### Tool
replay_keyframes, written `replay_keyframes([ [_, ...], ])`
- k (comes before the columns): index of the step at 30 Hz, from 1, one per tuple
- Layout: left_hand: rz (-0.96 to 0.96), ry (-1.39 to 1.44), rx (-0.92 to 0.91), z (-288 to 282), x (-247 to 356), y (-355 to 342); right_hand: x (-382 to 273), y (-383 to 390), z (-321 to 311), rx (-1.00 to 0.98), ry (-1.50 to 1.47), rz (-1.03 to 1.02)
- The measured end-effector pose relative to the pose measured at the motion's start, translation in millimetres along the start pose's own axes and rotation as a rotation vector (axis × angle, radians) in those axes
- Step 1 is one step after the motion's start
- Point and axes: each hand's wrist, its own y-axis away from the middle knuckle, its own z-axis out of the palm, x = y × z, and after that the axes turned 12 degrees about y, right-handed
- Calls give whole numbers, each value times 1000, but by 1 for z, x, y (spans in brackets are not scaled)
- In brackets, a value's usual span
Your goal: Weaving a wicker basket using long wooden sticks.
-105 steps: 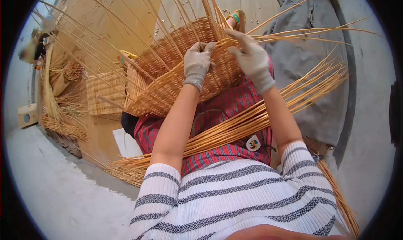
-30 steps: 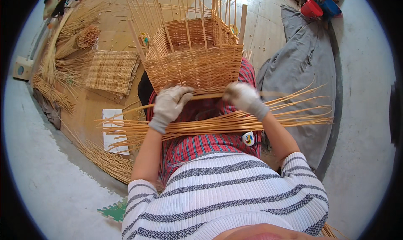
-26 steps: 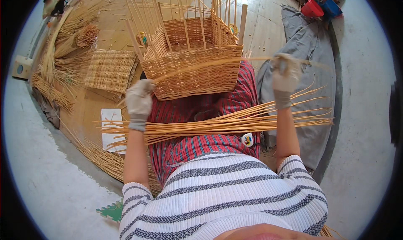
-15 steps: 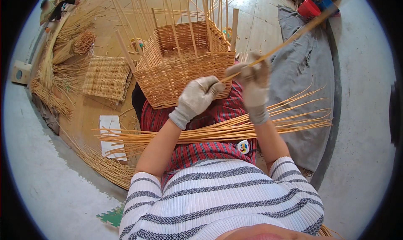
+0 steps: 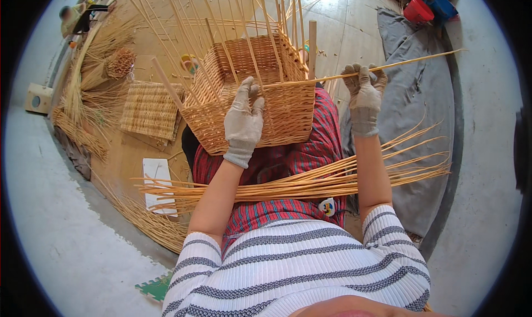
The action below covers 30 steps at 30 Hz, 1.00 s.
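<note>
A half-woven wicker basket (image 5: 285, 114) rests tilted on my lap, with tall thin upright stakes (image 5: 224, 46) rising from its walls and thicker posts at its near corners. My left hand (image 5: 243, 125), in a pale work glove, is at the near rim, its fingers closed around the inner end of a willow rod (image 5: 413, 62) beside a stake. The rod runs along the rim and out to the right. My gloved right hand (image 5: 366, 99) pinches it beyond the basket's right corner. Across my lap lies a bundle of loose rods (image 5: 271, 190), under both forearms.
A flat woven panel (image 5: 151, 110) lies on the floor left of the basket, near bundles of straw-coloured rods (image 5: 91, 103). Grey cloth (image 5: 418, 128) covers the floor at right. A red bucket (image 5: 417, 10) and a blue one (image 5: 441, 7) stand far right. Another person (image 5: 83, 20) is far left.
My left hand has moved up from the basket's near side to its rim. My right hand has shifted right along the rod, which now lies flatter along the rim.
</note>
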Motion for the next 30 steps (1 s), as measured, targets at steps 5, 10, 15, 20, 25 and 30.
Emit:
replay_keyframes([
  [5,-269,72,-66,53,83,-28,-9,-17,-3,-164,90,22],
  [10,-497,122,-254,78,41,-42,-6,-63,37,-363,446,-415],
  [15,-407,68,-119,76,40,-42,-12,-93,140,-761,564,-295],
  [20,-453,127,-227,84,37,-39,80,-69,-16,30,-183,176],
  [25,277,-273,30,69,18,-31,61,-57,29,123,-203,66],
  [30,589,-616,-173,102,20,-18,35,-59,-2,144,-328,138],
])
